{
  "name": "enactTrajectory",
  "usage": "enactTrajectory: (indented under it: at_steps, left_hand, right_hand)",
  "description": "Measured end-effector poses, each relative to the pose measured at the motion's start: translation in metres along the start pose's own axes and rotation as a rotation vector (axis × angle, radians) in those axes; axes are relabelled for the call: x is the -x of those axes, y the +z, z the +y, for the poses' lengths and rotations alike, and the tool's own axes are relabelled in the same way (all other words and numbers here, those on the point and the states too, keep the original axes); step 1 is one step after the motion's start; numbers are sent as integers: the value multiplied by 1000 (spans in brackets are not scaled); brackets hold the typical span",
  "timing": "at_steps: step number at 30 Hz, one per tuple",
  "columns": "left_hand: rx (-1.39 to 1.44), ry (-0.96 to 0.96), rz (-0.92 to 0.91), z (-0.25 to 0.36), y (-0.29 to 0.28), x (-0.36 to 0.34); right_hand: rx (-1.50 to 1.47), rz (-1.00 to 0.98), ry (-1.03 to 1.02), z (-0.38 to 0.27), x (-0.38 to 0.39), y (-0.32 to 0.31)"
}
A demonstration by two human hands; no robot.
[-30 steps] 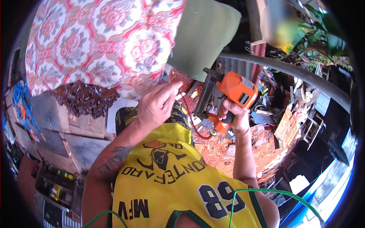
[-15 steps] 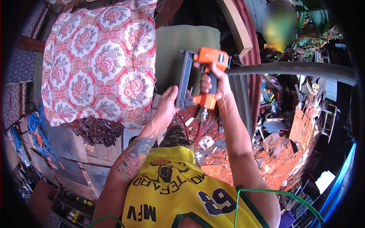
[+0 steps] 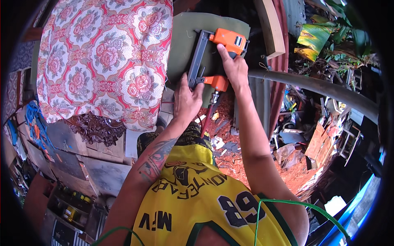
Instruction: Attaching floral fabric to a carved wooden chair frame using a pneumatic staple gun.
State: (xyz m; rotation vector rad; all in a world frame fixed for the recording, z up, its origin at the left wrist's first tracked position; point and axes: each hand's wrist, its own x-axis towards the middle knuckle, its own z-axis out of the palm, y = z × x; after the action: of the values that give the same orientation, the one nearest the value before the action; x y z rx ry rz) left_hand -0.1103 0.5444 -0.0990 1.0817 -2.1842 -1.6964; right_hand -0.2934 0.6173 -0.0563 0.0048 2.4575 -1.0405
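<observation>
An orange and black pneumatic staple gun (image 3: 226, 39) is held up over a green padded panel (image 3: 180, 53). My right hand (image 3: 235, 69) is closed around its black handle, thumb lying toward the orange head; the other fingers are mostly hidden behind the grip. My left hand (image 3: 186, 98) pinches the rear end of the long dark magazine, near a small latch lever. From the orange base, a metal coupling (image 3: 214, 97) joins a dark red air hose (image 3: 207, 118), which runs down beside my leg.
Left of the gun stands a cushioned piece in red and white floral fabric (image 3: 108, 57), with dark carved wood (image 3: 98, 129) below it. A grey pipe (image 3: 316, 82) crosses on the right, beside a wooden post (image 3: 271, 28). Reddish chips and scraps (image 3: 234, 160) cover the floor.
The staple gun sits higher in view, as the view itself has shifted. My left hand has closed on the magazine's rear end, and my right thumb now lies higher along the gun.
</observation>
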Motion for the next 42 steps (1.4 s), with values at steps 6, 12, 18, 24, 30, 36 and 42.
enactTrajectory:
  at_steps: [6, 12, 18, 24, 30, 36, 42]
  left_hand:
    - [-29, -182, 66, 16, -7, -27]
    - [100, -199, -84, 16, -14, -55]
    - [1082, -586, -444, 22, 8, -47]
    - [1461, -700, -429, 18, 15, -41]
    - [1634, -636, -412, 11, 26, -37]
    - [1815, -607, -561, -1, 17, -27]
    - [1618, -508, -644, -2, 2, -17]
  right_hand:
    - [399, 189, -83, -5, 24, 2]
    - [166, 163, -202, 13, 24, -5]
    - [67, 22, -216, 21, 9, -25]
    - [64, 52, -153, 16, 13, -19]
    - [34, 81, -134, 14, 14, -16]
    - [-7, 102, -151, 13, 14, -12]
    - [-67, 38, -210, 26, 13, -15]
